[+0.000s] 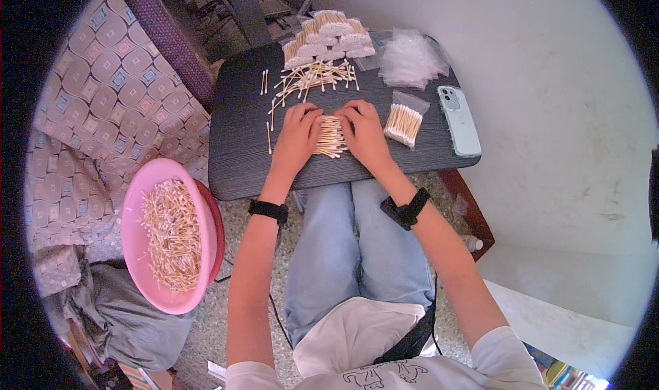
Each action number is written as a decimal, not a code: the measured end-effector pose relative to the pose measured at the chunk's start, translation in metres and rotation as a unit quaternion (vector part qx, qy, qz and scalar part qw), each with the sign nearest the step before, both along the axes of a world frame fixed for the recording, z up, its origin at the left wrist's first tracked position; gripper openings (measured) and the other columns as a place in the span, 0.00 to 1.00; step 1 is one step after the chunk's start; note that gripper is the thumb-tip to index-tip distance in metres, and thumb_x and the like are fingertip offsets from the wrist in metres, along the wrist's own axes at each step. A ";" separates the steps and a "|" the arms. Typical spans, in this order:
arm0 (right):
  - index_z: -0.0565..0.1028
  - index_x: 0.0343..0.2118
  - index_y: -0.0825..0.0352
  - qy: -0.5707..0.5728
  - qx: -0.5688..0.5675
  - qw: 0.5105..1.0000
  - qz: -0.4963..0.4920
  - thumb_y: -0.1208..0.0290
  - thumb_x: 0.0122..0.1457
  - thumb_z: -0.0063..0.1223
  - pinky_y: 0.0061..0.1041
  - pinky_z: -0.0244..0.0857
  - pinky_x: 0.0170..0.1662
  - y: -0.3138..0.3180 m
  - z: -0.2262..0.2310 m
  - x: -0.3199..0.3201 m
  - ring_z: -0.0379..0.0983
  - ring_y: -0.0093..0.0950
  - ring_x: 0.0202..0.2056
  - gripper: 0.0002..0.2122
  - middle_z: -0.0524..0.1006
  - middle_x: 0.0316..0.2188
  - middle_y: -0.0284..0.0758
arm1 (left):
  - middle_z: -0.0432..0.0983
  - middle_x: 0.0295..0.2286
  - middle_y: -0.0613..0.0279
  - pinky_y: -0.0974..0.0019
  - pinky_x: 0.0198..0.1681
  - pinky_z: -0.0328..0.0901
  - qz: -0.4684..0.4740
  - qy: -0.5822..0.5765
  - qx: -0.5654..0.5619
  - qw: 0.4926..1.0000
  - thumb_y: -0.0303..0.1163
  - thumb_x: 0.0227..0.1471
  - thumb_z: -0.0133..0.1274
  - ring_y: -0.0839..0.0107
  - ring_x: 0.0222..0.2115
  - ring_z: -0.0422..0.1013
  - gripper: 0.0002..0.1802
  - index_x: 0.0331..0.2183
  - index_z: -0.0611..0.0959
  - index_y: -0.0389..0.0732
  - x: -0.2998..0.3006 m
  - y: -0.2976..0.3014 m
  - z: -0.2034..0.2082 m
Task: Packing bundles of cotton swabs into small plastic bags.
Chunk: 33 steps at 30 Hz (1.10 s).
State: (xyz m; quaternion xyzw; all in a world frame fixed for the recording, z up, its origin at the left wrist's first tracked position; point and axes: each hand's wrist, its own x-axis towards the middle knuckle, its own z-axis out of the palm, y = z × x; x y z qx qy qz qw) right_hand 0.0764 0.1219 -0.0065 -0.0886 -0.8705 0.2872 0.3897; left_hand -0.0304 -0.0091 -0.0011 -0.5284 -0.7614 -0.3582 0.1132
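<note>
Left hand (296,135), right hand (365,135), swabs (331,139) right between them!
My fingers (306,107) curved in at either side of that row on the table (237,143); whether they pinched any, I couldn't tell. The loose pile (319,78) lay just beyond, a filled bag (403,122) to the right.

And on the table (237,146), the bundle (331,139) sits between left hand (298,133) and right hand (364,129)! Just behind it, loose swabs (317,76); behind those, packs (329,37), stacked. Right of the packs, bags (410,59); before the bags, a pouch (403,122); right of that, the phone (464,129). Off the table's left, a basin (137,246), more swabs (171,239) in it.
</note>
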 end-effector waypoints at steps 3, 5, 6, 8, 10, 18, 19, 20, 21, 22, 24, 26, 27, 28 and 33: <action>0.75 0.30 0.69 -0.003 -0.016 1.000 0.007 0.75 0.50 0.52 0.36 0.61 0.44 0.000 0.001 0.001 0.66 0.39 0.39 0.05 0.71 0.33 0.40 | 0.70 0.38 0.54 0.60 0.47 0.61 0.003 -0.021 0.019 1.000 0.29 0.50 0.51 0.57 0.42 0.64 0.10 0.35 0.77 0.34 -0.003 0.000 -0.004; 0.75 0.29 0.69 0.000 -0.009 1.000 0.008 0.75 0.49 0.53 0.36 0.61 0.44 0.001 0.001 0.001 0.66 0.39 0.39 0.05 0.71 0.32 0.40 | 0.70 0.37 0.54 0.60 0.47 0.61 0.014 -0.044 0.028 0.999 0.29 0.50 0.52 0.57 0.42 0.65 0.08 0.33 0.77 0.34 -0.002 0.000 -0.004; 0.75 0.29 0.69 -0.001 -0.002 1.000 0.008 0.74 0.49 0.53 0.36 0.61 0.44 0.002 0.001 0.002 0.66 0.39 0.38 0.05 0.70 0.31 0.40 | 0.71 0.37 0.55 0.60 0.47 0.61 0.017 -0.054 0.025 0.998 0.29 0.49 0.52 0.57 0.42 0.65 0.08 0.32 0.77 0.36 -0.002 0.001 -0.003; 0.74 0.28 0.69 -0.001 0.005 1.000 0.008 0.74 0.49 0.54 0.36 0.61 0.43 0.002 0.001 0.002 0.66 0.39 0.38 0.05 0.70 0.30 0.40 | 0.71 0.38 0.56 0.60 0.48 0.60 0.019 -0.064 0.021 0.998 0.30 0.49 0.53 0.56 0.42 0.66 0.07 0.31 0.77 0.37 -0.002 0.000 -0.003; 0.74 0.28 0.69 0.002 -0.009 1.000 -0.007 0.74 0.49 0.54 0.36 0.61 0.43 0.002 0.001 0.001 0.65 0.40 0.37 0.05 0.70 0.29 0.39 | 0.71 0.37 0.56 0.60 0.48 0.60 0.025 -0.064 0.026 0.997 0.30 0.49 0.54 0.57 0.42 0.66 0.08 0.32 0.77 0.37 -0.003 0.000 -0.003; 0.75 0.29 0.70 0.022 -0.001 1.000 0.003 0.75 0.50 0.51 0.36 0.62 0.44 0.002 0.004 0.003 0.68 0.40 0.39 0.06 0.73 0.34 0.41 | 0.72 0.39 0.55 0.60 0.47 0.62 0.015 -0.029 0.032 0.999 0.26 0.48 0.52 0.57 0.42 0.67 0.09 0.35 0.78 0.37 0.002 -0.004 0.005; 0.75 0.30 0.71 0.034 0.027 0.999 0.030 0.75 0.50 0.51 0.36 0.62 0.45 0.004 0.004 0.006 0.68 0.40 0.40 0.06 0.74 0.36 0.41 | 0.72 0.40 0.55 0.60 0.47 0.62 -0.011 0.028 0.021 0.999 0.25 0.48 0.51 0.57 0.42 0.68 0.11 0.36 0.78 0.37 0.005 -0.004 0.007; 0.75 0.30 0.71 0.035 0.027 0.999 0.030 0.75 0.50 0.51 0.36 0.62 0.45 0.001 0.006 0.006 0.68 0.40 0.40 0.06 0.74 0.36 0.41 | 0.72 0.40 0.55 0.60 0.47 0.62 -0.010 0.029 0.020 0.999 0.25 0.48 0.51 0.57 0.42 0.68 0.11 0.36 0.78 0.37 0.008 -0.006 0.009; 0.75 0.32 0.71 0.020 0.024 0.999 0.041 0.75 0.51 0.50 0.36 0.62 0.46 -0.002 0.007 0.006 0.69 0.40 0.41 0.07 0.74 0.36 0.42 | 0.73 0.40 0.55 0.59 0.48 0.62 -0.019 0.049 0.014 0.999 0.25 0.47 0.51 0.56 0.42 0.68 0.12 0.37 0.78 0.37 0.011 -0.006 0.009; 0.75 0.33 0.72 0.005 0.021 0.998 0.052 0.75 0.51 0.50 0.35 0.63 0.47 -0.004 0.008 0.006 0.69 0.40 0.41 0.08 0.74 0.37 0.42 | 0.73 0.41 0.55 0.59 0.49 0.62 -0.029 0.069 0.007 0.997 0.24 0.47 0.50 0.56 0.43 0.69 0.13 0.38 0.78 0.36 0.013 -0.006 0.011; 0.75 0.33 0.72 0.000 0.017 0.998 0.052 0.75 0.51 0.50 0.36 0.62 0.48 -0.005 0.007 0.004 0.69 0.40 0.42 0.08 0.74 0.37 0.42 | 0.73 0.42 0.55 0.59 0.49 0.62 -0.018 0.072 -0.003 0.997 0.25 0.48 0.50 0.56 0.43 0.69 0.14 0.39 0.79 0.36 0.010 -0.006 0.008; 0.75 0.34 0.72 -0.005 0.013 0.999 0.051 0.75 0.51 0.50 0.36 0.62 0.49 -0.003 0.005 0.004 0.69 0.40 0.43 0.09 0.74 0.38 0.42 | 0.74 0.43 0.55 0.59 0.50 0.62 -0.007 0.074 -0.012 0.997 0.26 0.48 0.50 0.57 0.43 0.69 0.14 0.40 0.79 0.35 0.009 -0.005 0.005; 0.75 0.35 0.72 -0.006 0.015 0.999 0.051 0.75 0.52 0.49 0.36 0.62 0.50 -0.002 0.004 0.004 0.69 0.40 0.43 0.09 0.74 0.38 0.42 | 0.73 0.44 0.54 0.59 0.51 0.61 0.000 0.076 -0.027 0.997 0.28 0.49 0.50 0.57 0.45 0.69 0.15 0.41 0.79 0.35 0.009 -0.003 0.004; 0.75 0.36 0.72 -0.007 0.017 0.999 0.050 0.75 0.52 0.49 0.36 0.62 0.50 0.000 0.002 0.004 0.69 0.40 0.44 0.09 0.74 0.38 0.43 | 0.72 0.45 0.54 0.59 0.51 0.61 0.007 0.077 -0.042 0.996 0.29 0.50 0.50 0.58 0.46 0.68 0.16 0.42 0.79 0.36 0.009 -0.002 0.003; 0.74 0.41 0.70 -0.034 0.037 0.998 0.023 0.72 0.56 0.47 0.36 0.58 0.54 -0.005 0.004 0.004 0.67 0.39 0.48 0.12 0.73 0.43 0.43 | 0.72 0.45 0.52 0.59 0.52 0.59 0.008 0.091 -0.030 0.995 0.32 0.51 0.49 0.60 0.48 0.68 0.16 0.41 0.79 0.34 0.010 -0.003 0.004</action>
